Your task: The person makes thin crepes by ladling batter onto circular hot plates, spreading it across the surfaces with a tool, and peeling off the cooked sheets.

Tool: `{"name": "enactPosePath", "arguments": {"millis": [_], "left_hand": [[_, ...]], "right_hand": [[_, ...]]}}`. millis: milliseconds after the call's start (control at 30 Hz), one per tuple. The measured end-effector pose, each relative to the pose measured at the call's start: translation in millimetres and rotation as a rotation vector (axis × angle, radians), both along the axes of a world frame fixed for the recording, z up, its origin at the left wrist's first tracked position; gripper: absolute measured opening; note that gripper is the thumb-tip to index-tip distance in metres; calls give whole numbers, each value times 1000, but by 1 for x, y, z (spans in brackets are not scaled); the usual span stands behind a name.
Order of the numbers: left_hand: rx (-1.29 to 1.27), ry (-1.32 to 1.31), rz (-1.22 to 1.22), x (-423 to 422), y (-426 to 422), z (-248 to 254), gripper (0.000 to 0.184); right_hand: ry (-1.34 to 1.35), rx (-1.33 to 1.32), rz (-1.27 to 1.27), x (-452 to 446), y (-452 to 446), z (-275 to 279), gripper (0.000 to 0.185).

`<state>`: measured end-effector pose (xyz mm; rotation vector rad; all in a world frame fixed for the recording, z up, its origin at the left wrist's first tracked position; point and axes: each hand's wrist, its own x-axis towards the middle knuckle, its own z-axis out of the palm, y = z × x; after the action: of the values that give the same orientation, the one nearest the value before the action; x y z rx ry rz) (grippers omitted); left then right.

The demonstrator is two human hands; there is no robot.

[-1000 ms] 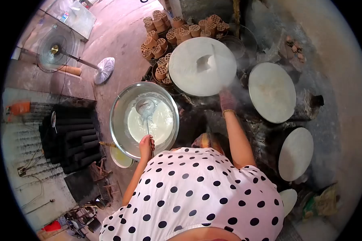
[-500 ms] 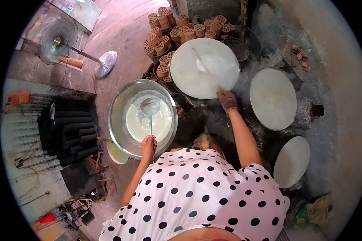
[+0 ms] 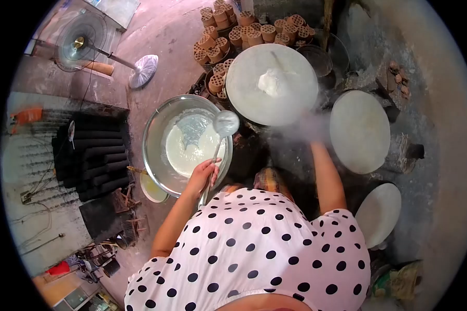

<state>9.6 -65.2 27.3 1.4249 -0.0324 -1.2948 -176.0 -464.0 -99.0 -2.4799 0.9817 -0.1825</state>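
My left hand [image 3: 204, 176] is closed around the handle of a metal ladle [image 3: 226, 123]. The ladle's bowl hangs over the right rim of a big steel basin [image 3: 153, 173], which holds white batter [image 3: 189, 158]. Steam veils my right hand [image 3: 313, 127], whose forearm [image 3: 328, 176] reaches toward the lower right edge of a large round pale surface [image 3: 249, 103]; its fingers and any grip are hidden. On that round surface lies a white patch [image 3: 270, 83], with a faint strip above it.
Perforated clay-coloured cylinders [image 3: 254, 37] are piled behind the round surface. Two more pale discs [image 3: 360, 132] [image 3: 379, 215] stand on the right. A fan [image 3: 80, 42] and stacked black cylinders [image 3: 96, 160] are on the left. Beside the basin sits a yellowish bowl [image 3: 154, 189].
The ladle has come up from the batter to the basin's right rim. My right hand has moved right, into thicker steam. A larger white patch now shows on the round surface.
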Motion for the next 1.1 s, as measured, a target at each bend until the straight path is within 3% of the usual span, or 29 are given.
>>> {"name": "enactPosePath", "arguments": {"millis": [100,200,233,300,367,433,467,500,567,600,667,700,733,800,833,900,967,1000,1067,1100], "left_hand": [[19,-50,-105,21,-38,-9,28],[-24,-99,-106,39,-82,-20,25],[6,-149,-78,42,-100,-18,22],[-4,-164,-18,47,-129,-20,20],[-6,-152,23,45,-154,-22,21],[79,-203,27,38,-169,-36,15],[79,-204,24,30,-175,-31,15],[64,-192,72,20,-180,-27,13],[48,-172,106,14,-182,-22,13],[-31,16,160,19,-181,-21,15],[-203,415,118,36,-163,-20,20],[-200,412,102,34,-149,-3,20],[-276,308,136,24,-130,27,25],[-354,207,160,21,-118,44,32],[-333,186,123,23,-119,45,36],[-312,163,80,29,-119,46,41],[-273,257,42,36,-115,44,39],[-273,263,48,35,-107,43,38],[-222,219,65,29,-90,42,39],[-168,173,79,25,-83,40,39]], "right_hand": [[219,-202,161,-24,28,3,34],[178,-299,352,-80,61,4,31],[171,-148,199,-84,74,44,33],[166,-1,55,-78,92,39,34],[-114,-317,-230,-67,111,-40,35],[55,-55,-211,-19,149,-2,34],[-84,-291,-5,-7,163,-29,32],[-325,-131,-81,13,176,-57,34],[-557,25,-171,30,177,-72,37],[-497,212,-147,32,174,-49,37],[-419,904,-380,24,171,33,39],[-431,902,-392,17,164,30,39],[-402,593,-378,3,154,25,39],[-462,310,-495,6,147,31,36],[-465,304,-496,9,143,19,36],[-5,82,89,12,139,-17,37],[-15,226,-1,-4,138,-32,42],[382,-370,-4,-28,139,-52,46],[768,-976,-5,-58,152,-59,50],[518,-516,-139,-69,166,-42,46]]}}
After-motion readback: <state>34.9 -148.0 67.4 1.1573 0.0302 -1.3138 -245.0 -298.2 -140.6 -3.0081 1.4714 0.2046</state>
